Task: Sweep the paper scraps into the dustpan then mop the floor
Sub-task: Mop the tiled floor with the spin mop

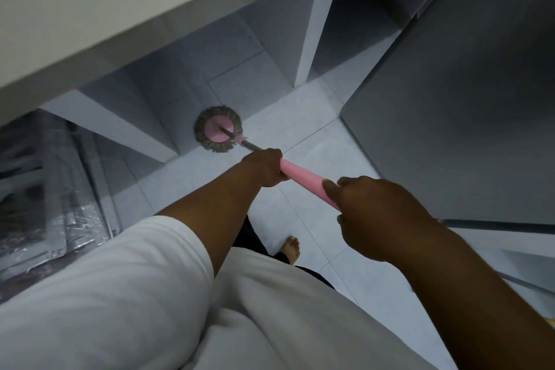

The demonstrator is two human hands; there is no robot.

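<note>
A home interior is suggested: a pale tiled floor (303,117) is walked on by a bare foot (292,249), a white tabletop (120,9) on white legs is seen above, and a plastic-wrapped shelf unit (45,189) is stood at the left

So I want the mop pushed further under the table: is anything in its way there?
Nothing lies on the floor beyond the mop head. A white table leg stands close on its left and another further back on the right; the tiles between them look bare. Both hands, left and right, grip the handle.
</note>
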